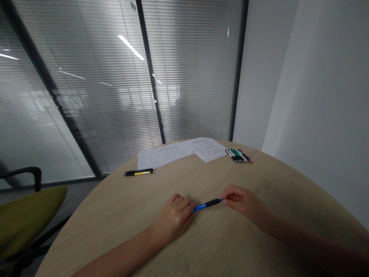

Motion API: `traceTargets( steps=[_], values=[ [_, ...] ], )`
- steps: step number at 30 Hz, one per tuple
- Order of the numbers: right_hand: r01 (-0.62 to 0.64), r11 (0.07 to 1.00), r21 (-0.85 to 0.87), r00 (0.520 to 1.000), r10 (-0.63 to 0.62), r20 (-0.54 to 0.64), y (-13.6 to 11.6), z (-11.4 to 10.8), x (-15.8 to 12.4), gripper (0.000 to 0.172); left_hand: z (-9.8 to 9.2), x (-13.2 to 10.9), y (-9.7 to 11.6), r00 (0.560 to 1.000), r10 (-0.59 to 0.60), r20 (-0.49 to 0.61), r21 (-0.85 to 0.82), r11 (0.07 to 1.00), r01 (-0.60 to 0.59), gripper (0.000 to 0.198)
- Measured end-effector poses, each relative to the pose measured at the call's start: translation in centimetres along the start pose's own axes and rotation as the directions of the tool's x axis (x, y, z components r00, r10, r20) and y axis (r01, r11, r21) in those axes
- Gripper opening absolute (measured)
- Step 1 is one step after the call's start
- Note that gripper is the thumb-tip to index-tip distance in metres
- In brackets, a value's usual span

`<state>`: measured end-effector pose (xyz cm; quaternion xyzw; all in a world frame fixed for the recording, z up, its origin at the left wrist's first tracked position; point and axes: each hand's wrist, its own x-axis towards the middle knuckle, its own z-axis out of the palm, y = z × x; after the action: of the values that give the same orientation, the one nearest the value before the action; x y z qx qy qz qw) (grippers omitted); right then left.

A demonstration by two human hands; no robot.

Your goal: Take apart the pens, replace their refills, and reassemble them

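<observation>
The curved edge of a pale wood table [95, 215] runs close along the left of the view, and plenty of open tabletop lies around both forearms. Beyond the edge on the left stands an olive chair [25, 215], and behind the table is a glass wall with blinds [86, 96].

A blue-and-black pen [206, 205] lies roughly level between the hands. The right hand [242, 202] pinches its black end between thumb and fingers. The left hand [175, 217] is curled, palm down, against the blue end; whether it has hold of the pen is hidden.

Farther up the table lie a black-and-yellow pen [140, 172], loose papers [184, 151], and a tight row of pens [238, 155].
</observation>
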<state>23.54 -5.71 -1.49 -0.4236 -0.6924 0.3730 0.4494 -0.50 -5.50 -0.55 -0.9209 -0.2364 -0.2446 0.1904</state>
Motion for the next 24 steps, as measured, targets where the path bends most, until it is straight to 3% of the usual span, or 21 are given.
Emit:
traceTargets(
  steps=[11,18,24],
  values=[
    [-0.011,0.986,-0.169,1.000,0.011,-0.002,0.30,-0.12,-0.15,0.019,-0.26,-0.05,0.23,0.998,0.028,-0.050,0.053,0.998,-0.026,0.019],
    [-0.048,0.997,-0.057,0.997,0.051,0.054,0.48,0.16,-0.21,0.016,-0.18,0.00,0.44,0.992,0.093,-0.086,0.118,0.990,-0.083,0.018],
    [-0.170,0.985,0.023,0.979,0.166,0.114,-0.04,0.52,-0.43,0.019,-0.67,0.10,0.87,0.990,0.120,-0.069,0.161,0.981,-0.107,0.020]
  ],
)
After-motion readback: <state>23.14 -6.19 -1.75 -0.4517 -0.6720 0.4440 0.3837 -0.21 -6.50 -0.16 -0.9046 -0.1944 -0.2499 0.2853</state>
